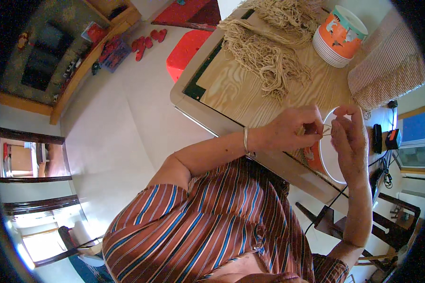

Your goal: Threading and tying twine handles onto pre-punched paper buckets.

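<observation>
Left hand [288, 128]: I'm pinching a strand [327, 131].
Right hand [350, 140]: I'm pinching it too, by the near bucket [330, 158].
Far cords [269, 59]: lying loose, seemingly unworked; I'm seeing nothing clearly finished.

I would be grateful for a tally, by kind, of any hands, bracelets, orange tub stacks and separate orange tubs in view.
Hands: 2 (left hand, right hand)
Bracelet: 1
Orange tub stack: 1
Separate orange tub: 1
Total: 5 (stack counted once)
</observation>
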Demonstrator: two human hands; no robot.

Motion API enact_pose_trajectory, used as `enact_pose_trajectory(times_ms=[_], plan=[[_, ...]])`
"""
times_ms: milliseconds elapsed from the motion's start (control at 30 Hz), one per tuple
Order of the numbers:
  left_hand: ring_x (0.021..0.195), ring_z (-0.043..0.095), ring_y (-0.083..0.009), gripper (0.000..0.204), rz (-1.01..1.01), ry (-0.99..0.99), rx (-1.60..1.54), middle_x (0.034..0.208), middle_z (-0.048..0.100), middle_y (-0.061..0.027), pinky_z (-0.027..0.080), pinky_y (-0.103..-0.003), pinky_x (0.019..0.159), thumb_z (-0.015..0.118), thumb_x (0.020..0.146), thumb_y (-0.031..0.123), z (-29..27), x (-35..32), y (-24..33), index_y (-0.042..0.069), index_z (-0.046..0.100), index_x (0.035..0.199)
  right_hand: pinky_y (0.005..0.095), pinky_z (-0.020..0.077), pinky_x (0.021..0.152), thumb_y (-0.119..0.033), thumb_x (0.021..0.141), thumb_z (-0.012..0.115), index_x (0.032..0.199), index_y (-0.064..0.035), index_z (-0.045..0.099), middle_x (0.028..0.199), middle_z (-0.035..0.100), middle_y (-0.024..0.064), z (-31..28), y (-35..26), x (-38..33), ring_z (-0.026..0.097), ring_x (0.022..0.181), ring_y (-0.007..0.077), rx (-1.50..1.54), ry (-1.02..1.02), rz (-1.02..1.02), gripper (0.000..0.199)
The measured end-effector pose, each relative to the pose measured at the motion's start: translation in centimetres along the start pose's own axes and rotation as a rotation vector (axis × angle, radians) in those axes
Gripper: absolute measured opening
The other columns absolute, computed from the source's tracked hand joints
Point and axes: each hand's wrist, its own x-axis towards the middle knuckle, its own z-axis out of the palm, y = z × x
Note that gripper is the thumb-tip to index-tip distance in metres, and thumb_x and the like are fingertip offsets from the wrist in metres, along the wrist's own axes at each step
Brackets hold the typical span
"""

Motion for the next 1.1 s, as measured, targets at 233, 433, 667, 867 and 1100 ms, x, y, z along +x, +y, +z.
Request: enact_pose_trajectory(times_ms=[233,433,667,867,1100], plan=[[0.085,0.059,-0.0224,0.013,0.140,0.031,-0.052,0.089,0.058,-0.0068,0.048,-0.034,0.075,0.066,0.079,0.005,0.6,-1.2,-1.6,0.006,0.059,0.090,0.0187,0.0360,0.054,-0.003,0.093,0.051,0.110,-0.0094,0.045,0.079,0.055,0.0001,0.2,-0.2,-0.4,0.042,0.063,0.0035,0.165,0.065,0.019,0.019],[0.087,0.059,-0.0218,0.013,0.113,0.039,-0.014,0.091,0.058,-0.0071,0.047,-0.033,0.078,0.065,0.080,0.005,0.8,-1.9,-2.0,0.005,0.060,0.092,0.0186,0.0382,0.059,-0.001,0.093,0.051,0.107,-0.0087,0.047,0.083,0.054,0.0006,0.9,-0.5,-0.2,0.045,0.068,0.0044,0.222,0.017,0.044,0.017],[0.086,0.060,-0.0175,0.017,-0.176,0.033,-0.104,0.092,0.060,-0.0059,0.048,-0.032,0.078,0.066,0.084,0.013,0.6,-2.5,-1.2,0.006,0.059,0.098,0.0247,0.0450,0.072,-0.001,0.093,0.051,0.106,-0.0070,0.047,0.090,0.058,0.0039,0.3,-0.5,0.1,0.054,0.078,0.0102,-0.107,0.012,-0.051,0.015],[0.083,0.059,-0.0169,0.024,-0.058,0.081,0.068,0.089,0.059,-0.0056,0.048,-0.031,0.076,0.068,0.084,0.016,-0.1,-1.5,1.6,0.006,0.059,0.103,0.0276,0.0469,0.075,-0.002,0.093,0.051,0.105,-0.0061,0.047,0.089,0.059,0.0075,0.1,-0.9,0.3,0.057,0.082,0.0125,-0.108,-0.002,-0.033,0.014],[0.069,0.055,-0.0215,0.019,0.085,-0.018,0.202,0.078,0.053,-0.0077,0.046,-0.033,0.063,0.068,0.083,0.017,0.5,0.0,0.7,0.004,0.060,0.093,0.0264,0.0464,0.069,-0.003,0.093,0.052,0.101,-0.0044,0.049,0.088,0.058,0.0063,-0.5,-0.9,0.7,0.056,0.078,0.0114,-0.195,-0.045,-0.100,0.009]])
